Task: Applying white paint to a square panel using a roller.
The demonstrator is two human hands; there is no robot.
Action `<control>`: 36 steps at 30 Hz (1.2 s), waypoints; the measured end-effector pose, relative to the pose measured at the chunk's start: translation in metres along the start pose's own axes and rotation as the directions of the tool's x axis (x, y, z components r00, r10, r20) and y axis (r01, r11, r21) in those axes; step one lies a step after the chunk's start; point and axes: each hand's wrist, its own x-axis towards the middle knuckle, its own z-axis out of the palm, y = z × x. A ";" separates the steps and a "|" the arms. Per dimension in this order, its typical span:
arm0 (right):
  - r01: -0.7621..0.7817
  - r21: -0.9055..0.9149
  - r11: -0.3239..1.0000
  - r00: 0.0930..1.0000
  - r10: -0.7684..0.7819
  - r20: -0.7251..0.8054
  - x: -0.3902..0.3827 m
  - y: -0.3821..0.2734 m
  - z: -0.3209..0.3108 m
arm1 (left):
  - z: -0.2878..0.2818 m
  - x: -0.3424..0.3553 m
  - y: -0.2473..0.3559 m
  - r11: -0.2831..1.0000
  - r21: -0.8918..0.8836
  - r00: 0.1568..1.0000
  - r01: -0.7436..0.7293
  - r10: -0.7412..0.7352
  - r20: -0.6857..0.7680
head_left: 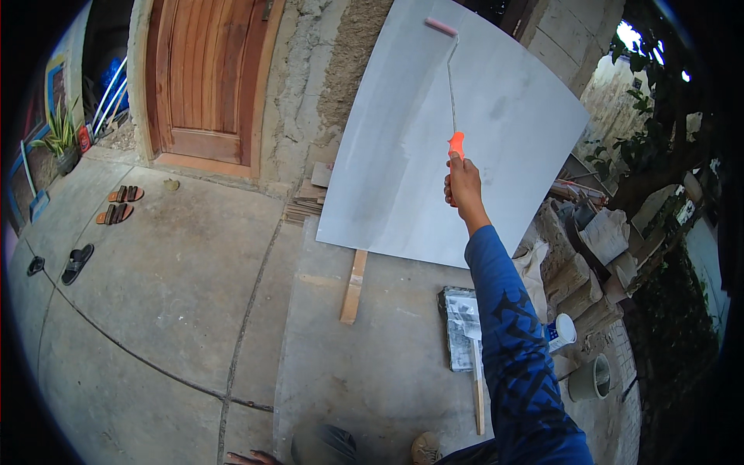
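Note:
My right hand (465, 186) reaches far forward, closed round the orange handle of a paint roller (452, 85). The roller's pinkish sleeve lies against the upper part of a large flat board (473, 201). This board leans on the wall, whitish, with greyer, darker patches in places. At the lower edge only the fingers of my left hand (253, 458) show, stretched out and holding nothing I can see. Beside my right forearm a paint tray (460, 310) smeared with white sits on the ground, with a wooden-handled flat tool (477, 372) lying across it.
A wooden block (354, 288) sticks out from under the board. To the right stand a white-and-blue bucket (563, 332), a greyish bucket (590, 378) and stacked rubble. Sandals (120, 204) lie on the concrete before a wooden door (203, 77). A potted plant (62, 139) stands far left.

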 end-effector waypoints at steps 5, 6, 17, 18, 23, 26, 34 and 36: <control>-0.068 -0.032 0.997 0.998 0.068 -0.010 -0.023 0.035 0.015 | -0.002 0.001 0.000 1.000 0.023 1.000 -0.001 0.000 0.006; -0.074 -0.033 0.997 0.997 0.073 -0.008 -0.028 0.041 0.017 | -0.001 0.001 0.000 1.000 0.027 1.000 -0.002 0.002 0.007; -0.141 -0.131 0.981 0.990 0.143 0.006 -0.078 0.141 0.031 | -0.003 0.000 0.005 0.997 0.072 1.000 -0.015 0.014 0.016; -0.149 -0.132 0.980 0.988 0.151 0.007 -0.085 0.148 0.031 | -0.003 0.001 0.005 0.997 0.079 1.000 -0.018 0.016 0.016; -0.202 -0.119 0.972 0.978 0.208 0.035 -0.122 0.193 0.041 | 0.004 0.001 0.003 0.993 0.112 0.999 -0.032 0.030 0.021; -0.229 -0.119 0.966 0.971 0.235 0.044 -0.150 0.220 0.050 | 0.004 0.002 0.000 0.991 0.126 0.999 -0.035 0.033 0.021; -0.304 -0.137 0.943 0.947 0.315 0.062 -0.223 0.270 0.066 | 0.027 -0.002 -0.006 0.981 0.192 0.994 -0.002 -0.019 0.108; -0.375 -0.119 0.919 0.919 0.386 0.085 -0.244 0.276 0.073 | 0.030 -0.001 -0.012 0.964 0.261 0.979 0.053 -0.102 0.179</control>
